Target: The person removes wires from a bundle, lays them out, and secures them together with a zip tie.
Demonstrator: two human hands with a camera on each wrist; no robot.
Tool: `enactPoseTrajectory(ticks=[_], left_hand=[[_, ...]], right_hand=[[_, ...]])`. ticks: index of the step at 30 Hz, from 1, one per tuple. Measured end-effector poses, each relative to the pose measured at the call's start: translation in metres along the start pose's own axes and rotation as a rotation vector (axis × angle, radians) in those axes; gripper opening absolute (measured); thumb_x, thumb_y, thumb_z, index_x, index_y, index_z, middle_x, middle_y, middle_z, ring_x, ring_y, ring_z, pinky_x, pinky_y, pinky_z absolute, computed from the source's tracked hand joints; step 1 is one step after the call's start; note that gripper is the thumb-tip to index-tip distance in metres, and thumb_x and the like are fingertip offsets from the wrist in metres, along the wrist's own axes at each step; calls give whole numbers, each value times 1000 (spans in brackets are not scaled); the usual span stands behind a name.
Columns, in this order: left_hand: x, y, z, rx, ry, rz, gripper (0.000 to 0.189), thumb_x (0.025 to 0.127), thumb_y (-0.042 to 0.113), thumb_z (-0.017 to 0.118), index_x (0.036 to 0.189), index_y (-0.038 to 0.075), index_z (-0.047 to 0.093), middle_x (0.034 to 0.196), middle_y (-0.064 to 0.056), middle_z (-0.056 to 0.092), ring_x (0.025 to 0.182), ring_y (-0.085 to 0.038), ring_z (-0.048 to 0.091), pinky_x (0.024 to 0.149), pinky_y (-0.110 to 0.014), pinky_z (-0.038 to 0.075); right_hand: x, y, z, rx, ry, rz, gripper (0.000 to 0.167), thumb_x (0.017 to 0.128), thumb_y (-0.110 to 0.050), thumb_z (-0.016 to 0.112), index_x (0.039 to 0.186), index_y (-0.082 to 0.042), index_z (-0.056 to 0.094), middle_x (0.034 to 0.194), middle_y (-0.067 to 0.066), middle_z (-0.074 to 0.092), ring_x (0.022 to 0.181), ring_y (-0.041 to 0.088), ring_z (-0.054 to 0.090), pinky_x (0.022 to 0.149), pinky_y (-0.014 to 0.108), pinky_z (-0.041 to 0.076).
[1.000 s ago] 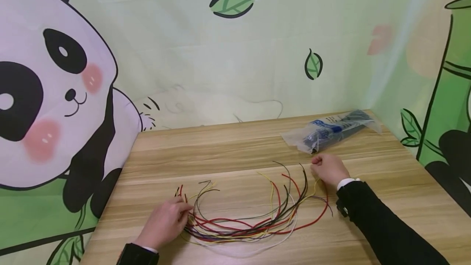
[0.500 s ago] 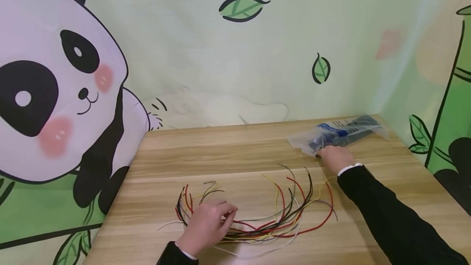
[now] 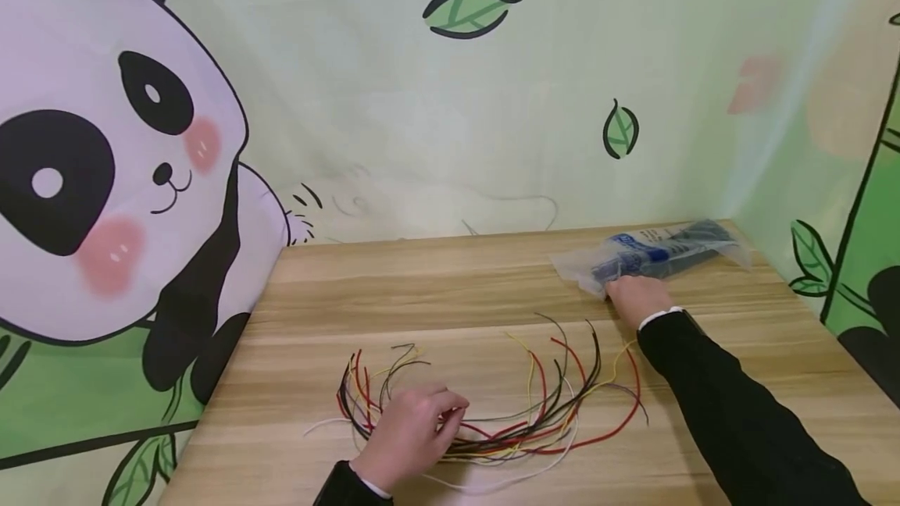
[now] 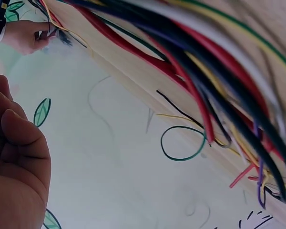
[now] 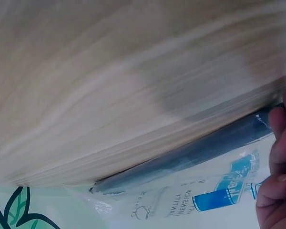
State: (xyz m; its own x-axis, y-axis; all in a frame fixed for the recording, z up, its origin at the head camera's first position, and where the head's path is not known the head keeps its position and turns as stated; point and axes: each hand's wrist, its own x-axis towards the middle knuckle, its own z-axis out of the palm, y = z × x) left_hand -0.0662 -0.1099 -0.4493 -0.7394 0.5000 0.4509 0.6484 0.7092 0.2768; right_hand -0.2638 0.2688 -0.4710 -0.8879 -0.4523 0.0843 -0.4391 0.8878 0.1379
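A bundle of thin wires (image 3: 520, 440) in red, black, yellow, white and other colours lies curved across the wooden table. Over its left part hovers my left hand (image 3: 415, 428), fingers loosely curled and holding nothing. The left wrist view shows the coloured wires (image 4: 195, 71) apart from the curled fingers (image 4: 24, 133). Farther back lies a clear plastic bag (image 3: 647, 252) with blue print and long dark contents. My right hand (image 3: 638, 299) pinches its near left end. In the right wrist view, the fingers (image 5: 281, 148) curl at the end of the bag (image 5: 190, 162).
The wooden table (image 3: 366, 287) runs back to a light green cloth backdrop (image 3: 337, 61). A big panda (image 3: 105, 178), leaves and a bamboo stalk are printed on the cloth. Loose wire ends (image 3: 401, 358) stick up at both sides of the bundle.
My left hand has let go of the wires' left end and moved right over the bundle. My right hand has reached from the wires' right side to the bag and taken its end.
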Motion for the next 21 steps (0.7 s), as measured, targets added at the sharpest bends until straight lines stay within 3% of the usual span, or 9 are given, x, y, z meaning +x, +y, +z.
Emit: enactPoseTrajectory(ticks=[6, 10, 16, 21], left_hand=[[-1, -2, 1, -4, -14, -25, 5, 84, 17, 71, 87, 15, 75, 78, 10, 64, 69, -3, 58, 62, -25, 46], [-2, -3, 3, -10, -21, -32, 6, 85, 17, 70, 88, 15, 75, 78, 10, 64, 70, -4, 59, 62, -25, 47], [-2, -6, 5, -18, -21, -44, 5, 85, 16, 70, 88, 14, 74, 79, 9, 64, 71, -5, 59, 62, -25, 47], [-4, -9, 4, -14, -29, -69, 6, 85, 16, 70, 88, 15, 75, 79, 9, 63, 68, -3, 56, 60, -23, 45]], right_hand=[[-2, 4, 4, -18, 38, -9, 13, 83, -3, 71, 76, -12, 64, 72, 7, 65, 62, 27, 62, 55, 47, 50], [-3, 8, 6, 20, 73, -52, 11, 84, -1, 70, 85, -9, 64, 76, 8, 66, 68, 28, 64, 60, 45, 52], [-6, 12, 6, 80, 95, -112, 27, 82, 11, 64, 103, -5, 59, 83, 15, 66, 76, 33, 65, 65, 46, 53], [-6, 12, 4, 57, 130, -129, 23, 84, 6, 66, 104, -6, 61, 88, 13, 64, 80, 30, 64, 67, 43, 53]])
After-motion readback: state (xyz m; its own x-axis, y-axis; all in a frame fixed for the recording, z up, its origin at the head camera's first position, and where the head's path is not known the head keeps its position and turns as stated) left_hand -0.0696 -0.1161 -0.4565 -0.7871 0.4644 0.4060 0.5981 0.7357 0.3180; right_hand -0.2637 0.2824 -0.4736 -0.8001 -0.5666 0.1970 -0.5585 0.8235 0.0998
